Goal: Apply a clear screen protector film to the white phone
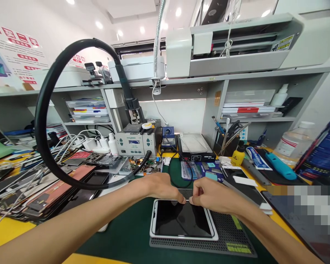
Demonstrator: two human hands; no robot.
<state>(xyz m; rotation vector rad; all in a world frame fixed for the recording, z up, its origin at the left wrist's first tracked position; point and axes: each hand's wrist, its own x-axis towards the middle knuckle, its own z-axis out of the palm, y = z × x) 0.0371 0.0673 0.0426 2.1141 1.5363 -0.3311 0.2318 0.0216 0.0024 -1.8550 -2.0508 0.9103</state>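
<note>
A white-framed tablet (183,222) with a dark, reflective screen lies on a grey perforated mat (222,240) over the green work surface. My left hand (162,189) is closed at the tablet's far edge, its thumb pressing on the rim near the middle. Just to the right, my right hand (211,194) grips the same edge, with its thumb on the rim and its fingers curled. The two thumb tips are close together but apart. Curled fingers behind the edge are partly hidden.
A black hose (40,121) loops over the left side from a hot-air station (136,143). Phone screens and parts (60,183) pile up at left. Behind stand a heating plate (196,146) and circuit boards (145,165). A yellow bottle (238,157) and a toothpaste-like tube (258,158) lie right.
</note>
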